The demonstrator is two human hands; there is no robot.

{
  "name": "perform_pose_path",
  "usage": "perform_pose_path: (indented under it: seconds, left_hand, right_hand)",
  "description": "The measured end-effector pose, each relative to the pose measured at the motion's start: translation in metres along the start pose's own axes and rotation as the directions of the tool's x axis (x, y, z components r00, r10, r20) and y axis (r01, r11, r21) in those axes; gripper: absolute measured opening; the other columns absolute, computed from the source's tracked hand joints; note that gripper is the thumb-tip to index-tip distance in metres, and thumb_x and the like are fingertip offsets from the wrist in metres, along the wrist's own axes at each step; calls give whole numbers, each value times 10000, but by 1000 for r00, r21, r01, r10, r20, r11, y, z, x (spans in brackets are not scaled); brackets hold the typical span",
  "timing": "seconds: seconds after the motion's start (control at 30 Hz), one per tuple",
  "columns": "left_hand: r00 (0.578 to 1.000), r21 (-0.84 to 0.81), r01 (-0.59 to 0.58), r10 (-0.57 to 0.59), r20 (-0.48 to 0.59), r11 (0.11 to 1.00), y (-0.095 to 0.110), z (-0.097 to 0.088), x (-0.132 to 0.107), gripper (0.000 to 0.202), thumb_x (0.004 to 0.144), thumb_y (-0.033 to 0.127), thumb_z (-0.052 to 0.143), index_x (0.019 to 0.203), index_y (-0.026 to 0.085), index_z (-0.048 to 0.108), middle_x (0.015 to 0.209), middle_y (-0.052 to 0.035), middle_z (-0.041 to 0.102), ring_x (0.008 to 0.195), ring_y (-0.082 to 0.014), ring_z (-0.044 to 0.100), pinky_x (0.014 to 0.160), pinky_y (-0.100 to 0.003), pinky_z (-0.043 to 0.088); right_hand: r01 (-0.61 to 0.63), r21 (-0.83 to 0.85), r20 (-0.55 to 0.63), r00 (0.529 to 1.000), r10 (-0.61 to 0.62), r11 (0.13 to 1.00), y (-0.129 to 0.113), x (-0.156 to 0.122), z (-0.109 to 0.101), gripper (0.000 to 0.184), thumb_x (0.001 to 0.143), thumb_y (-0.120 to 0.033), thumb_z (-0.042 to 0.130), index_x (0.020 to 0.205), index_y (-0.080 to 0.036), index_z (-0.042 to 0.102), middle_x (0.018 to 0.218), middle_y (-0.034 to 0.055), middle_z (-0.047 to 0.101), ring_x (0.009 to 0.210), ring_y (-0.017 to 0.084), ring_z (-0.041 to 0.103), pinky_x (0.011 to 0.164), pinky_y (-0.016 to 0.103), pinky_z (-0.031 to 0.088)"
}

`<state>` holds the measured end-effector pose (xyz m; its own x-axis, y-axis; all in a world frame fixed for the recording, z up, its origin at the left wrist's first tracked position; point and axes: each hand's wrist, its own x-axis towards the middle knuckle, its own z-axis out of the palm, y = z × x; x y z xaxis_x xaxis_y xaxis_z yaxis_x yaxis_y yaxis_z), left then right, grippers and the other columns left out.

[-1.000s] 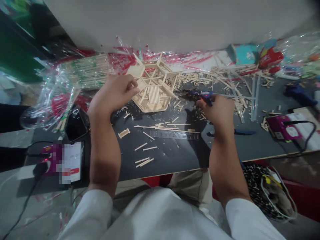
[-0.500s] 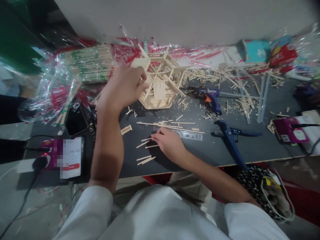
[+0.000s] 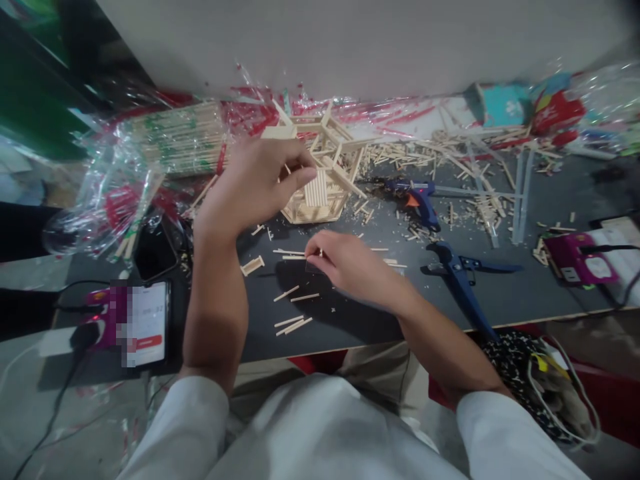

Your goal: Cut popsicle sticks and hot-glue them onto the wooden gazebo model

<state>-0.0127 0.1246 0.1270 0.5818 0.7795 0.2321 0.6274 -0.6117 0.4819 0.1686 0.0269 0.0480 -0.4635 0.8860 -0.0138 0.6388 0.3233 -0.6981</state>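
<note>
My left hand (image 3: pixel 263 177) is over the left side of a six-sided model built of wooden sticks (image 3: pixel 320 212). Its thumb and fingertips are pinched together in front of the model's middle; whatever they hold, if anything, is too small to make out. My right hand (image 3: pixel 350 263) is closed, low over the dark table, with a short wooden stick (image 3: pixel 294 257) jutting from its fingertips. Several cut sticks (image 3: pixel 295 325) lie nearer the table edge. Left of the right hand sits a small wooden piece with raised ends (image 3: pixel 253 265). A clear ruler is mostly hidden beneath the right hand.
A blue glue gun (image 3: pixel 423 200) and a blue cutter (image 3: pixel 457 280) lie to the right. Stick offcuts (image 3: pixel 400 153) are scattered behind. Wrapped stick bundles (image 3: pixel 175 140), a phone (image 3: pixel 150 327) and purple power boxes (image 3: pixel 575 257) flank the workspace.
My right hand has moved up and away from the loose sticks, carrying a short stick. My left hand has shifted right, across the front of the model.
</note>
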Motion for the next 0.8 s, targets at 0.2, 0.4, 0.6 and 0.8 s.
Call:
perform_pose_path:
  seconds: [0.2,0.4,0.6,0.8]
  left_hand:
    - [994,-278,-3,33,103,961,3,-2,-1,294,1001,397,558,876,215,753,781,-52,724,673,-200,654,666,-366,520]
    - [997,-343,-6,34,75,939,-1,14,5,165,879,340,733,879,180,771,773,-24,730,706,-164,653,705,-317,532]
    - [999,-341,-49,54,5,939,-4,27,10,148,908,290,689,833,175,745,714,-12,695,677,-155,660,694,-308,530]
    - [997,-254,9,-28,-70,967,-6,31,15,170,958,335,645,983,200,744,884,-44,735,844,-200,689,784,-342,560]
  right_hand:
    - [96,742,-259,954,152,664,10,5,1,246,983,-435,639,957,-210,543,661,-58,522,558,83,470,544,230,376]
    - [130,896,-235,950,205,425,16,13,5,412,846,-547,800,894,-211,566,656,-82,496,463,33,380,438,212,281]
    - [71,918,-186,946,264,391,20,14,0,454,791,-579,833,826,-187,607,715,-48,593,440,12,381,397,214,210]
    - [80,912,-235,906,352,402,25,19,6,487,783,-624,817,774,-189,597,598,-80,505,422,16,349,387,210,213]
